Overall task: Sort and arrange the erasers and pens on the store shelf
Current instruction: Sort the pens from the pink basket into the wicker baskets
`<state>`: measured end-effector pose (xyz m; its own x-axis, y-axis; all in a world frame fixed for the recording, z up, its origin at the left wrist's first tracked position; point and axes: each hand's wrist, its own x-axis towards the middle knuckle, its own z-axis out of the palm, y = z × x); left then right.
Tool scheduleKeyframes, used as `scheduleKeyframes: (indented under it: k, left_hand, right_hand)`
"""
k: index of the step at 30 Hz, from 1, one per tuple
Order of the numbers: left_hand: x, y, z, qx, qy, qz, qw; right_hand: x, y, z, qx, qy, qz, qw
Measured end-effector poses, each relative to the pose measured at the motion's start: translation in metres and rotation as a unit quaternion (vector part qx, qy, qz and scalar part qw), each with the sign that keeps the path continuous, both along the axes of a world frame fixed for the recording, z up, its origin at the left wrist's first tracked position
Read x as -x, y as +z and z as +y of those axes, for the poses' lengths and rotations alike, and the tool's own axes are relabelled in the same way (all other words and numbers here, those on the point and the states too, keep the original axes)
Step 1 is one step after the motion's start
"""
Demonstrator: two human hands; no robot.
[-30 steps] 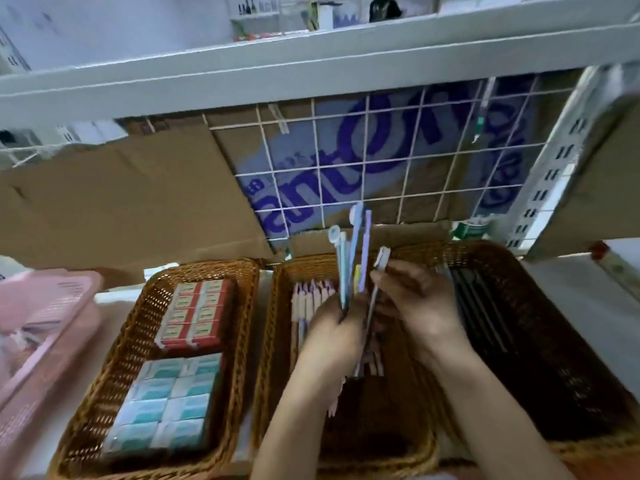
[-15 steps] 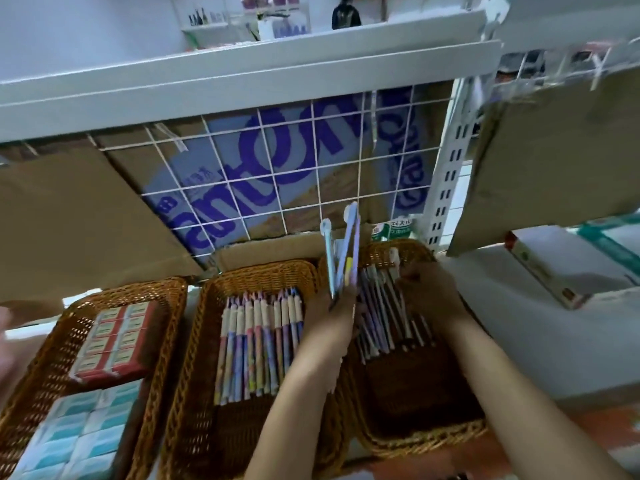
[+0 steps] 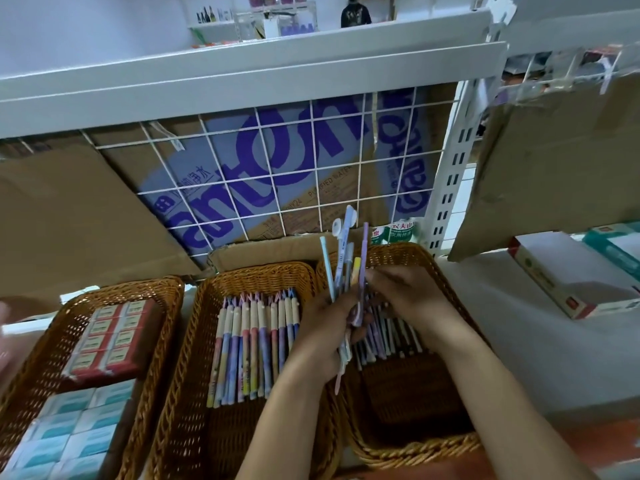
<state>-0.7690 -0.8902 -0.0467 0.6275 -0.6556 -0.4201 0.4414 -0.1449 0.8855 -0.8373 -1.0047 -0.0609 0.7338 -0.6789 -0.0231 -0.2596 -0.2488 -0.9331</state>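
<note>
Gripping a bunch of pens (image 3: 343,245) upright over the right basket (image 3: 412,450), left hand (image 3: 325,327) fingers wrapped round them; right hand (image 3: 412,292) fingers curled at the bunch, actual hold unclear; erasers (image 3: 110,336) far left of that basket.

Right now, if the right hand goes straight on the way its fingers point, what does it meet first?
The bundle of pens held upright by the left hand. The right hand points left at it, fingertips close to or touching it; depth is unclear.

A printed cardboard box (image 3: 277,150) stands behind a white wire grid (image 3: 316,169).
</note>
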Motion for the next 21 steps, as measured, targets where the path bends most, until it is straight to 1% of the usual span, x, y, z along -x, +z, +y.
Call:
scheduleKeyframes:
  k: [1, 3, 4, 7, 8, 9, 10, 12, 14, 16, 17, 20, 21]
  left_hand:
    - [0.001, 0.000, -0.001, 0.003, 0.001, -0.006, 1.000]
    - [0.002, 0.001, -0.002, 0.005, 0.008, -0.012, 1.000]
    - [0.001, 0.001, -0.003, 0.002, 0.012, -0.018, 1.000]
    - [0.000, -0.001, -0.003, -0.009, 0.015, -0.031, 0.999]
    - [0.000, -0.001, -0.003, -0.008, 0.015, -0.025, 1.000]
    - [0.000, -0.001, -0.002, -0.003, 0.014, -0.016, 1.000]
    - [0.000, 0.000, -0.001, 0.002, 0.012, -0.008, 1.000]
    - [0.000, 0.002, 0.000, 0.013, 0.006, 0.011, 1.000]
    - [0.000, 0.002, 0.000, 0.025, 0.003, 0.028, 0.999]
    - [0.000, 0.001, -0.002, 0.045, 0.009, 0.033, 0.998]
    - [0.000, 0.000, -0.002, 0.054, 0.018, 0.038, 0.998]
    - [0.000, -0.003, -0.003, 0.045, 0.034, 0.034, 0.998]
    - [0.000, -0.004, -0.004, 0.035, 0.032, 0.022, 0.999]
  right_hand:
    - [0.000, 0.001, 0.003, 0.019, 0.001, -0.009, 1.000]
    - [0.001, -0.001, 0.004, 0.111, -0.024, -0.018, 0.993]
    - [0.001, -0.002, 0.004, 0.129, -0.030, -0.028, 0.991]
    - [0.004, -0.003, 0.007, 0.102, -0.027, -0.077, 0.991]
    - [0.006, -0.004, 0.008, 0.123, -0.030, -0.091, 0.988]
    - [0.008, -0.006, 0.006, 0.174, -0.031, -0.092, 0.980]
    - [0.009, -0.009, 0.003, 0.244, -0.032, -0.081, 0.966]
    - [0.010, -0.014, -0.002, 0.372, -0.038, -0.041, 0.927]
    - [0.012, -0.017, -0.011, 0.415, -0.068, -0.022, 0.907]
    - [0.015, -0.016, -0.018, 0.422, -0.104, 0.006, 0.901]
    - [0.017, -0.012, -0.022, 0.411, -0.110, 0.038, 0.904]
    - [0.015, -0.008, -0.032, 0.332, -0.078, 0.193, 0.920]
    - [0.012, -0.010, -0.033, 0.302, -0.067, 0.225, 0.924]
